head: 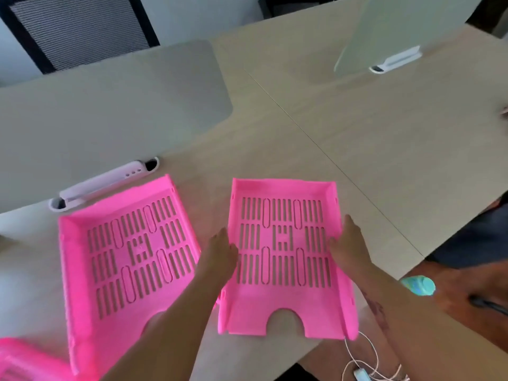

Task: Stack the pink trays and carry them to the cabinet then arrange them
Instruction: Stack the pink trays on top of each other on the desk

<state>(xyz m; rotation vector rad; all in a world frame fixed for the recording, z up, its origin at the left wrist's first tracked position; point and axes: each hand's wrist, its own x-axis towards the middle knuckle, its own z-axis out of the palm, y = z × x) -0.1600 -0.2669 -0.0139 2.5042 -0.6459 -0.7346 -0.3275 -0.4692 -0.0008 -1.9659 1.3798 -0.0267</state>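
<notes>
Two pink slotted trays lie side by side on the beige desk. The right pink tray (283,306) sits square to me, its cut-out front edge near the desk's edge. My left hand (220,251) grips its left wall and my right hand (350,243) grips its right wall. The left pink tray (110,298) is turned at a slant, untouched, and my left forearm crosses over its near corner. More pink plastic (24,358) shows at the bottom left corner, cut off by the frame.
A frosted divider panel (110,114) in a white clip (104,182) stands behind the left tray. Another panel (406,26) stands far right. A black mesh chair (77,28) is beyond the desk. White cables (368,369) hang below the desk edge.
</notes>
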